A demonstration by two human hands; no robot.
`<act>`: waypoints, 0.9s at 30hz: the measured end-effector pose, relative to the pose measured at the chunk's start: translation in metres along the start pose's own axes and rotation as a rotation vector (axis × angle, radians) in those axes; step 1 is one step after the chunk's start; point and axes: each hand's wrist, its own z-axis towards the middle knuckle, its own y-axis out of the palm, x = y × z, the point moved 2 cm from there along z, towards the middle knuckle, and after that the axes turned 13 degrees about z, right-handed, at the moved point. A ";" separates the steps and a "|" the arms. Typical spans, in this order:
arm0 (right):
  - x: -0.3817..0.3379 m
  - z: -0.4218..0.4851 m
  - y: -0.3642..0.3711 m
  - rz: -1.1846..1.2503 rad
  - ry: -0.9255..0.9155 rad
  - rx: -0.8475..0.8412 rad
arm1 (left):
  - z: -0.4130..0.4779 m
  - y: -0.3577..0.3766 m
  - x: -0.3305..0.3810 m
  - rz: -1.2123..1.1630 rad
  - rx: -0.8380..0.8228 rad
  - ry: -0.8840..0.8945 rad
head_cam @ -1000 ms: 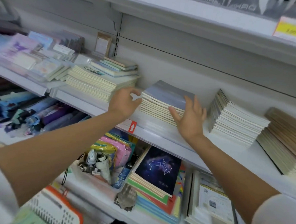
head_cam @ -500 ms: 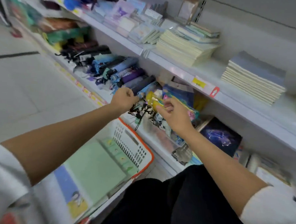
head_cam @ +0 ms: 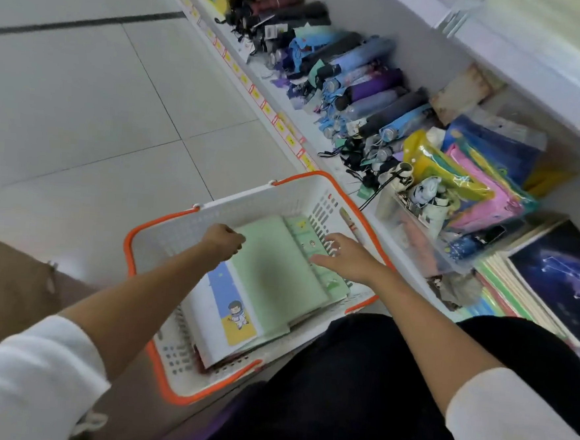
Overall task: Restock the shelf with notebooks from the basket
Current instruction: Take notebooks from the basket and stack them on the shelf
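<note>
I see one white, orange-rimmed basket (head_cam: 178, 232) on the floor at six o'clock, holding a stack of notebooks (head_cam: 277, 280); two covers show. My left hand (head_cam: 223, 242), curled at its nine o'clock edge, grip unclear; right hand (head_cam: 342, 259) spread flat at three o'clock.

We find the basket (head_cam: 163, 242) open from above at frame centre — only its orange-rimmed walls hem us in. Bare floor (head_cam: 84, 102) lies upper left; packed umbrellas (head_cam: 359, 87) crowd the lower shelf (head_cam: 325, 143), upper right.
</note>
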 end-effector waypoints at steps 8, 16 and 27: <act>0.028 0.036 0.043 -0.170 0.097 -0.158 | 0.012 0.023 -0.105 -0.001 -0.081 -0.382; 0.062 0.059 0.054 -0.017 0.242 -0.115 | 0.024 0.038 -0.131 0.046 -0.074 -0.534; 0.078 0.081 0.077 0.015 0.262 -0.029 | 0.022 0.040 -0.147 -0.115 0.141 -0.616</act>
